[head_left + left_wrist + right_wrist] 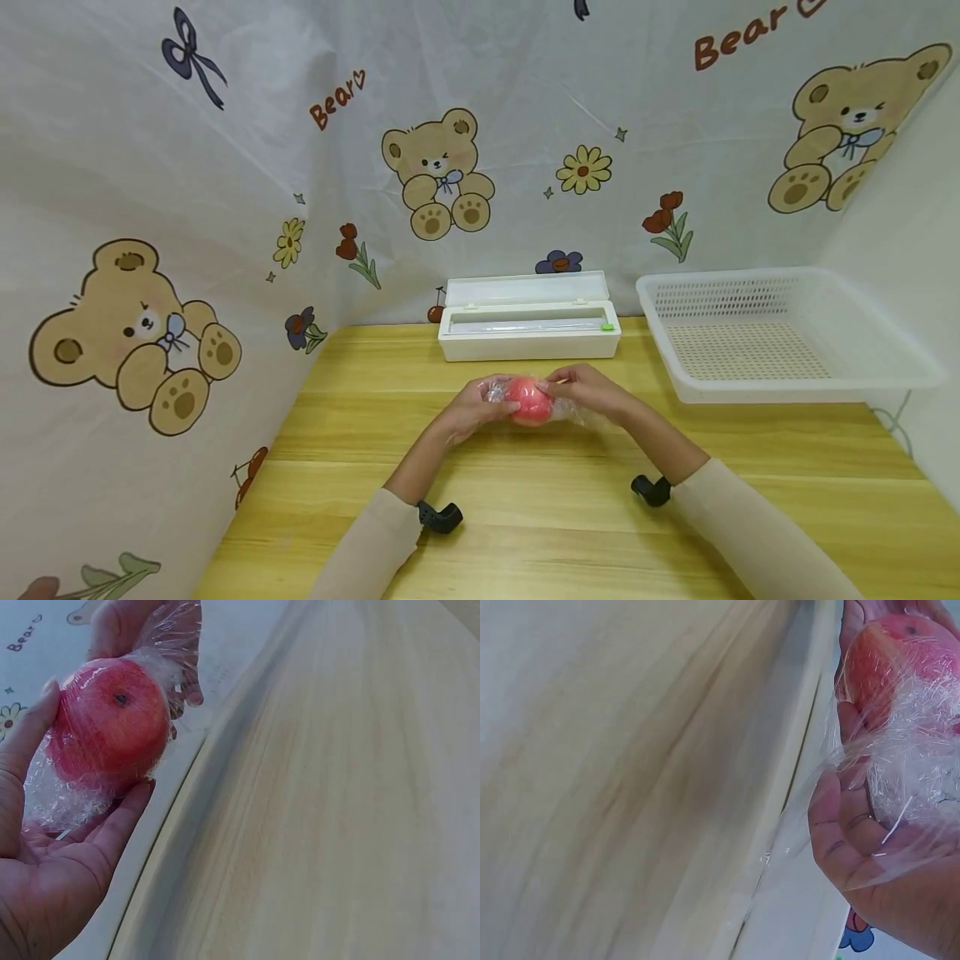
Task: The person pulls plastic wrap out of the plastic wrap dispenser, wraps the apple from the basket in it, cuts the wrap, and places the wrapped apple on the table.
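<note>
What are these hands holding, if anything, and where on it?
A round red apple wrapped in clear plastic film. In the head view, the left hand holds its left side and the right hand its upper right, among bunched film.

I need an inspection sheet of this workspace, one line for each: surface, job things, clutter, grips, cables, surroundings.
Surface: table with yellowish wood grain.
Job things: red fruit, apple-like, partly covered by clear plastic film; white box beyond it, lid raised.
Clutter: nothing seen, apart from a white basket at the right.
Grips: left grip holds the fruit, thumb on its side; right grip holds film at the fruit's right.
Cables: thin pale cord near the basket, where it leads unclear.
Surroundings: bear-print backdrop behind and at left; plain white surface at right.
</note>
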A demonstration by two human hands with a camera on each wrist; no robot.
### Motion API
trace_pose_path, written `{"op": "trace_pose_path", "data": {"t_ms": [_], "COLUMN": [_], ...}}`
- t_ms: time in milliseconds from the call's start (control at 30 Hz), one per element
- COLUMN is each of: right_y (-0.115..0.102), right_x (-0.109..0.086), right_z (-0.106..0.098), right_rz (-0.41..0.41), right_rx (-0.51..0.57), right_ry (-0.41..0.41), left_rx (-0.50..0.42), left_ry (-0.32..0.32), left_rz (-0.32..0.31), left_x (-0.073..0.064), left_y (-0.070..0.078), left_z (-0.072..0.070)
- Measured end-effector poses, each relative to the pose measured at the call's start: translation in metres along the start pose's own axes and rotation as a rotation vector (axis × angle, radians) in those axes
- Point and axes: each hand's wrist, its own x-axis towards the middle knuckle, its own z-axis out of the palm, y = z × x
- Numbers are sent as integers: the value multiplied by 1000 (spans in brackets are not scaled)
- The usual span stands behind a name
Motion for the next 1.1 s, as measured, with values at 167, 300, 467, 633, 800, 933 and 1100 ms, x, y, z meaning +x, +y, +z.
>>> {"op": "trace_pose_path", "data": {"t_ms": [167, 300, 467, 633, 800, 933, 1100], "right_y": [-2, -1, 4, 8, 14, 21, 27], "right_x": [-1, -3, -9, -20, -28, -33, -37], "right_z": [-4, -9, -23, -33, -34, -33, -28], "right_rz": [-18, -65, -135, -137, -169, -182, -187], "right_rx": [-14, -53, 0, 116, 201, 247, 385], "right_ry": [6, 51, 189, 317, 381, 432, 480], "left_rx": [12, 19, 14, -12, -50, -111, -178], "left_ry": [76, 109, 165, 216, 237, 236, 212], "left_rz": [19, 34, 45, 56, 59, 72, 123], "left_x": [-1, 0, -1, 0, -1, -3, -4], "left_y": [1, 2, 4, 9, 17, 22, 29], "left_z": [3, 4, 2, 0, 0, 1, 1]}}
